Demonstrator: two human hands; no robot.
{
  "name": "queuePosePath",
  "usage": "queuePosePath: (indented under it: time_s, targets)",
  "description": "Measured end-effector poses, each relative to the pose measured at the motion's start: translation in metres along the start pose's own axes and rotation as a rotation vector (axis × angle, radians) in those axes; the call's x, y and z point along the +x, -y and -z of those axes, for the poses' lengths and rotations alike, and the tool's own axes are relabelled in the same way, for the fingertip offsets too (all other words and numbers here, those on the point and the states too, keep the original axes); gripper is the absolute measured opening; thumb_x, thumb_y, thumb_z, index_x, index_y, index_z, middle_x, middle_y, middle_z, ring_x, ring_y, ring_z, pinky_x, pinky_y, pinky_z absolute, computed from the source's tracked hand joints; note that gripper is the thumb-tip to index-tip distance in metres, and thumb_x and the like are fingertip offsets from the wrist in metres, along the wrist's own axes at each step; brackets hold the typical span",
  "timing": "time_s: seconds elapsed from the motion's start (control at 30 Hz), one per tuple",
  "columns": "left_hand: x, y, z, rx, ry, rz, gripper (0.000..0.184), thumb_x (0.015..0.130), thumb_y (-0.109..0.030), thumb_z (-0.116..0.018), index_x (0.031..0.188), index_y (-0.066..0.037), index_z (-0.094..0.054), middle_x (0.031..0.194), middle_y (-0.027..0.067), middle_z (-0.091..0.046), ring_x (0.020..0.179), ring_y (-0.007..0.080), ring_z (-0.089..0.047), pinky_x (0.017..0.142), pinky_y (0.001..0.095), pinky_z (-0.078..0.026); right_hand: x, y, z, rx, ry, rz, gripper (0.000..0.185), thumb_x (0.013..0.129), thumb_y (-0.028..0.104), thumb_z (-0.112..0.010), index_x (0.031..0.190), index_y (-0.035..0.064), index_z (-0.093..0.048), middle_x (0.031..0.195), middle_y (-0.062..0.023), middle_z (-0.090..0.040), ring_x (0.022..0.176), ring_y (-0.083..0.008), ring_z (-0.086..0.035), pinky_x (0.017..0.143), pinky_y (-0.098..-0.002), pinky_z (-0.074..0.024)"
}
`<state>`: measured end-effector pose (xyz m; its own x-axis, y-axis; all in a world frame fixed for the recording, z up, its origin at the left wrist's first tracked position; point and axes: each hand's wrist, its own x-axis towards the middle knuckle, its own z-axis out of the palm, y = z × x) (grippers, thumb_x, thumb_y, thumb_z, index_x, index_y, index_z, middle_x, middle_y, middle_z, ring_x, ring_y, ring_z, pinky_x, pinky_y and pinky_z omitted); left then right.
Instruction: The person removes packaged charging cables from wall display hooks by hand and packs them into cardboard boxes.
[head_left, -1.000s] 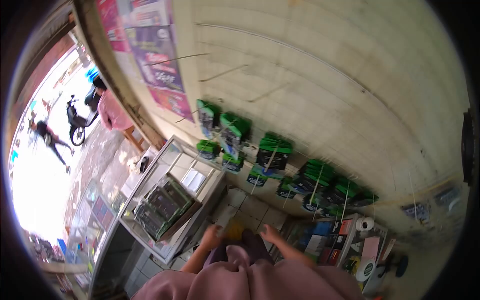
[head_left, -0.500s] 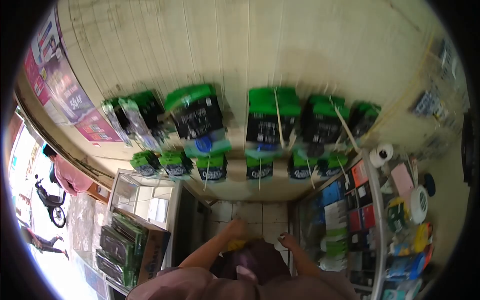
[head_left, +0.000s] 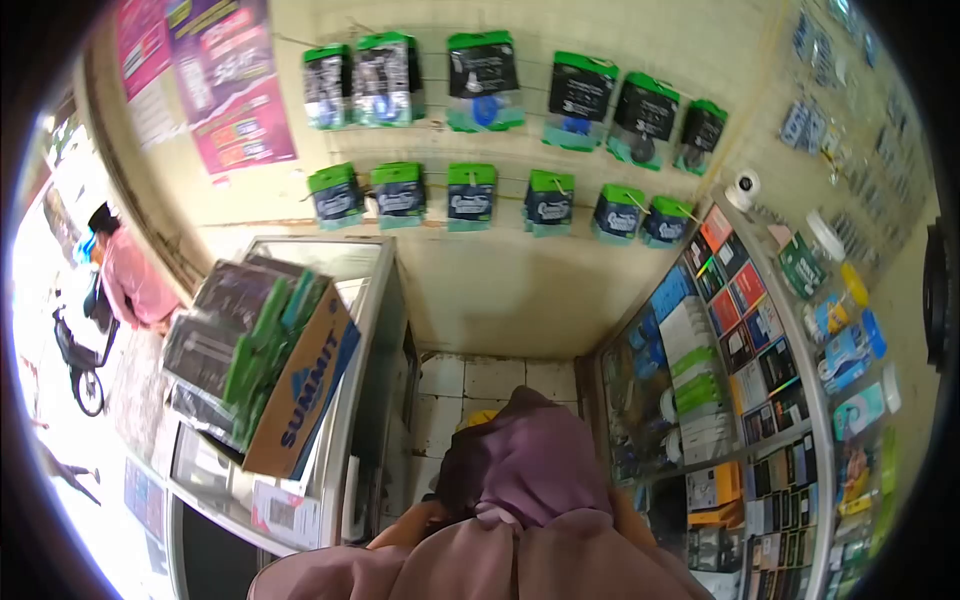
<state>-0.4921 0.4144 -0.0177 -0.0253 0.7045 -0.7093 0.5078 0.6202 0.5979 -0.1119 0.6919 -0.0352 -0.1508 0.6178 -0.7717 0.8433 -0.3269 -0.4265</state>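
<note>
My left hand (head_left: 428, 514) is low in the head view, close against the dark purple cloth (head_left: 535, 450) that hangs over my front. Its fingers are mostly hidden, so I cannot make out what they touch. On the right only a strip of my forearm (head_left: 630, 520) shows beside the cloth; the right hand itself is out of sight. Left of me, a cardboard box (head_left: 300, 390) marked SUMMIT, packed with green-and-black packets (head_left: 250, 330), sits tilted on a glass display case (head_left: 375, 300).
Green-topped packets (head_left: 483, 80) hang in two rows on the wall. A glass case (head_left: 740, 400) with boxed goods stands on the right, with jars (head_left: 850, 350) on top. Tiled floor (head_left: 440, 375) lies ahead. A person in pink (head_left: 135, 270) is outside near a motorbike (head_left: 80, 355).
The view has tipped downward, and the wall packets sit higher in it. My left hand has drawn back toward my body from the floor area; my right hand has gone out of sight.
</note>
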Motion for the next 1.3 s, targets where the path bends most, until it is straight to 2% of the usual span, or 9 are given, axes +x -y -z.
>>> queuePosePath:
  time_s: [0.2,0.3,0.5,0.6,0.8,0.97,1.1,1.2,1.3]
  targets:
    - [-0.083,0.029,-0.052,-0.154,-0.001,0.197,0.047,0.090,-0.041,-0.055,0.118,-0.004,-0.062,0.111,0.0176,-0.066,0.102,0.0296,-0.063,0.088,0.0416,-0.050,-0.052,-0.029,0.021,-0.017,0.040,-0.282,0.045,0.089,0.028,-0.066,0.127,0.0050,-0.058,0.112,-0.0165,-0.066,0.098,-0.0270,-0.066,0.081,-0.0390,-0.0534]
    - [-0.106,0.038,-0.075,-0.246,-0.014,0.287,0.047,0.091,-0.041,-0.053,0.120,-0.005,-0.062,0.112,0.0163,-0.066,0.103,0.0282,-0.062,0.089,0.0407,-0.050,-0.037,0.012,-0.005,-0.113,0.015,-0.159,0.023,0.091,0.025,-0.061,0.103,0.0049,-0.065,0.081,-0.0119,-0.067,0.075,-0.0211,-0.067,0.062,-0.0367,-0.0540]
    - [-0.168,0.026,-0.093,-0.438,0.076,0.347,0.047,0.095,-0.041,-0.049,0.124,-0.006,-0.061,0.113,0.0138,-0.066,0.105,0.0252,-0.062,0.090,0.0388,-0.049,0.031,0.176,-0.099,-0.078,0.075,0.738,0.022,0.094,0.024,-0.059,0.094,0.0028,-0.064,0.078,-0.0065,-0.065,0.064,-0.0145,-0.059,0.060,-0.0306,-0.0465]
    - [-0.224,0.023,-0.064,-0.734,0.040,-0.272,0.046,0.100,-0.038,-0.043,0.123,-0.003,-0.060,0.113,0.0105,-0.066,0.108,0.0224,-0.061,0.094,0.0363,-0.048,-0.034,0.316,-0.119,0.086,0.188,1.035,0.018,0.092,0.021,-0.064,0.100,0.0049,-0.064,0.084,-0.0033,-0.066,0.078,-0.0139,-0.061,0.069,-0.0302,-0.0482]
    - [-0.334,-0.011,0.063,-1.280,-1.307,-0.552,0.031,0.099,-0.027,-0.051,0.118,-0.003,-0.058,0.114,0.0075,-0.063,0.103,0.0175,-0.061,0.088,0.0315,-0.048,-0.116,0.531,-0.141,0.250,0.371,1.308,0.019,0.098,0.021,-0.054,0.106,0.0080,-0.065,0.091,-0.0022,-0.067,0.081,-0.0107,-0.062,0.067,-0.0255,-0.0478]
    - [-0.299,0.064,0.156,-1.340,-1.783,-0.367,0.039,0.099,-0.030,-0.044,0.133,-0.011,-0.049,0.135,0.0106,-0.053,0.124,0.0242,-0.050,0.101,0.0386,-0.039,-0.145,0.647,-0.167,0.413,0.424,1.191,0.026,0.099,0.022,-0.050,0.115,0.0066,-0.063,0.095,-0.0025,-0.067,0.085,-0.0121,-0.062,0.069,-0.0271,-0.0475]
    - [-0.248,0.115,0.218,-1.481,-1.782,-0.181,0.049,0.100,-0.046,-0.039,0.135,-0.014,-0.047,0.137,0.0064,-0.047,0.125,0.0201,-0.043,0.098,0.0394,-0.037,-0.077,0.710,-0.211,0.203,0.907,1.030,0.034,0.101,0.028,-0.043,0.124,0.0085,-0.058,0.111,-0.0058,-0.065,0.098,-0.0185,-0.063,0.082,-0.0366,-0.0503]
    - [-0.214,0.160,0.237,-1.524,-1.741,-0.389,0.055,0.098,-0.056,-0.038,0.134,-0.015,-0.047,0.129,0.0048,-0.048,0.115,0.0189,-0.046,0.096,0.0383,-0.039,-0.063,0.711,-0.254,0.489,0.840,0.661,0.042,0.102,0.039,-0.041,0.130,0.0088,-0.052,0.112,-0.0042,-0.063,0.095,-0.0167,-0.063,0.084,-0.0364,-0.0539]
    - [-0.205,0.164,0.247,-1.813,-1.568,-0.768,0.055,0.098,-0.056,-0.038,0.133,-0.015,-0.048,0.120,0.0061,-0.057,0.106,0.0196,-0.056,0.091,0.0354,-0.048,-0.061,0.716,-0.273,0.553,0.855,0.649,0.043,0.102,0.039,-0.041,0.130,0.0088,-0.052,0.112,-0.0041,-0.062,0.095,-0.0166,-0.063,0.084,-0.0363,-0.0540]
